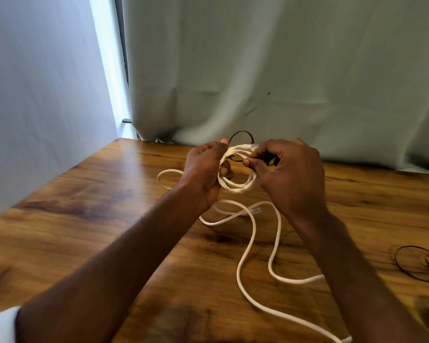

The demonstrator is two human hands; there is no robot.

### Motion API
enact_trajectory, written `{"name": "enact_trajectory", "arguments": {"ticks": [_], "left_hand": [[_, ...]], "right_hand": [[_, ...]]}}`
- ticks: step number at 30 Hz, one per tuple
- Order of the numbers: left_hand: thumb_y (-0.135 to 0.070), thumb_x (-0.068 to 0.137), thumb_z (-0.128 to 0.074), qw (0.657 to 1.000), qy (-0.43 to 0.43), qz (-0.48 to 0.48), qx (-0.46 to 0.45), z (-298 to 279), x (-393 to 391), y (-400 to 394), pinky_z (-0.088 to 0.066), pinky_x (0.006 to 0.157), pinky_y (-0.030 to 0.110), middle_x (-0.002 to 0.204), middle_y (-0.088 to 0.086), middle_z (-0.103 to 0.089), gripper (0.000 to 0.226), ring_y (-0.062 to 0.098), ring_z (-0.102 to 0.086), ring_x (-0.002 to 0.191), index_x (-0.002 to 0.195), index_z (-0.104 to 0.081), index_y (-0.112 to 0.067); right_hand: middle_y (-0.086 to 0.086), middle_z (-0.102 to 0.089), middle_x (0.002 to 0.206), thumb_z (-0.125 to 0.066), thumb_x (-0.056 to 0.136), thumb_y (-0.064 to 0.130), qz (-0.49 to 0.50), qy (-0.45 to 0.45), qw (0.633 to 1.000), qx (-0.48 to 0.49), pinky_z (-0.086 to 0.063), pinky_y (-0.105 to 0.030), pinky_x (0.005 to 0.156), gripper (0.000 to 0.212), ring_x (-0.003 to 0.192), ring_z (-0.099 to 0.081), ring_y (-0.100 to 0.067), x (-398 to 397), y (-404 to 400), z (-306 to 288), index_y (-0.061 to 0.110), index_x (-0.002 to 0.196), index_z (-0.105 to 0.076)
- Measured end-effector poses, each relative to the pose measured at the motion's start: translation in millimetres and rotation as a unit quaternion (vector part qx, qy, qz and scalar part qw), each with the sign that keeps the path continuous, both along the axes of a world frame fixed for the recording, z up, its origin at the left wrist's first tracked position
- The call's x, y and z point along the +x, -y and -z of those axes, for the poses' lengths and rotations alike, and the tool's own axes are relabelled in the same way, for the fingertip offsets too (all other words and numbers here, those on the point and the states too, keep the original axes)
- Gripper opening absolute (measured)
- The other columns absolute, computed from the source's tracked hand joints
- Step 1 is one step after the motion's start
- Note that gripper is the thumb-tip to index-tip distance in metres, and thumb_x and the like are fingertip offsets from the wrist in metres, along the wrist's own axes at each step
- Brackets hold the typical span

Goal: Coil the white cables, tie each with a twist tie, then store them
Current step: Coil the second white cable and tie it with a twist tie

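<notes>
My left hand (203, 172) gripping coiled white cable (235, 186), my right hand (290, 174) pinching dark twist tie (240, 134) at the coil, second white cable (253, 233) loose on wooden table (84, 206)

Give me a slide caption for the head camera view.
Left hand holds a coiled white cable while right hand pinches a thin dark twist tie over a wooden table.

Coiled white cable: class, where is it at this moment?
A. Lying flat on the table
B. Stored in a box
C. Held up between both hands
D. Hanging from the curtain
C: the coiled white cable is off the table, gripped by the left hand and the right hand.
</notes>
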State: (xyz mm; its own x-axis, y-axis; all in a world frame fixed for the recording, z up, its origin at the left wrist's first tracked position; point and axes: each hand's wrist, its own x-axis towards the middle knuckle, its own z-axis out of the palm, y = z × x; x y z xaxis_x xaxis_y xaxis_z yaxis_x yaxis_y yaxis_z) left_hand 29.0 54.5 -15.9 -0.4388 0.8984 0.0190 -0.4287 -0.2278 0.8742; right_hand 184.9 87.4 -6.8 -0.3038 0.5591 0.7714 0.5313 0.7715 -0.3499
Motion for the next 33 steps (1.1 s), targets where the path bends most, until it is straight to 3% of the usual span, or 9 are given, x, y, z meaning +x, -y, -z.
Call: {"name": "enact_trajectory", "arguments": {"ticks": [3,7,13,18,24,30,33], "left_hand": [[-0.013,0.106,-0.061,1.000,0.020,-0.015,-0.001,1,-2,-1,-0.041,0.043,0.024,0.067,0.007,-0.056,0.018,0.009,-0.043,0.040,0.112,-0.065,0.004],[-0.011,0.106,-0.061,0.999,0.004,-0.032,0.012,4,2,-3,-0.040,0.042,0.024,0.068,0.005,-0.054,0.010,0.008,-0.042,0.039,0.109,-0.062,-0.001],[-0.009,0.103,-0.063,0.994,-0.092,-0.051,0.032,12,17,-4,-0.041,0.042,0.022,0.095,0.019,-0.055,0.016,0.011,-0.050,0.054,0.116,-0.054,-0.008],[-0.005,0.101,-0.066,0.990,-0.104,-0.079,0.048,7,10,-2,-0.041,0.041,0.023,0.083,0.003,-0.064,0.029,0.009,-0.053,0.053,0.124,-0.049,-0.008],[-0.010,0.099,-0.070,0.986,-0.135,-0.096,0.019,8,7,1,-0.045,0.044,0.021,0.099,0.009,-0.073,0.031,0.010,-0.061,0.063,0.127,-0.058,-0.004],[-0.011,0.099,-0.071,0.980,-0.180,-0.077,0.037,5,10,6,-0.043,0.042,0.022,0.098,0.007,-0.078,0.019,0.012,-0.057,0.059,0.118,-0.070,-0.008],[-0.009,0.100,-0.068,0.970,-0.226,-0.066,0.062,5,15,7,-0.042,0.040,0.023,0.090,0.005,-0.077,0.015,0.010,-0.054,0.051,0.116,-0.071,-0.008]], "right_hand": [[0.007,-0.073,0.074,-0.080,0.088,0.040,0.012,0.000,1.000,-0.017,-0.052,-0.029,0.059,0.017,0.066,-0.064,-0.011,-3,4,2,0.023,0.089,-0.080],[0.008,-0.066,0.067,-0.079,0.089,0.033,0.040,0.005,0.999,-0.025,-0.041,-0.022,0.053,0.013,0.058,-0.059,-0.008,-6,10,2,0.024,0.081,-0.075],[0.001,-0.070,0.075,-0.072,0.093,0.035,0.059,0.051,0.997,0.016,-0.053,-0.035,0.058,0.015,0.066,-0.063,-0.021,-16,20,5,0.021,0.088,-0.073],[0.004,-0.071,0.078,-0.079,0.090,0.032,0.019,0.005,1.000,0.000,-0.056,-0.034,0.060,0.013,0.069,-0.064,-0.014,-14,17,4,0.021,0.095,-0.077],[0.013,-0.072,0.090,-0.082,0.087,0.023,-0.083,-0.130,0.984,-0.085,-0.052,-0.008,0.068,0.025,0.084,-0.068,0.004,-12,17,-2,0.019,0.111,-0.075],[0.003,-0.078,0.083,-0.088,0.080,0.021,-0.115,-0.252,0.928,-0.250,-0.061,-0.021,0.066,0.022,0.076,-0.076,-0.007,-7,15,-10,0.015,0.098,-0.077],[-0.003,-0.080,0.084,-0.086,0.080,0.017,-0.160,-0.329,0.847,-0.387,-0.058,-0.022,0.060,0.021,0.073,-0.076,-0.015,-4,15,-15,0.008,0.096,-0.078]]}}
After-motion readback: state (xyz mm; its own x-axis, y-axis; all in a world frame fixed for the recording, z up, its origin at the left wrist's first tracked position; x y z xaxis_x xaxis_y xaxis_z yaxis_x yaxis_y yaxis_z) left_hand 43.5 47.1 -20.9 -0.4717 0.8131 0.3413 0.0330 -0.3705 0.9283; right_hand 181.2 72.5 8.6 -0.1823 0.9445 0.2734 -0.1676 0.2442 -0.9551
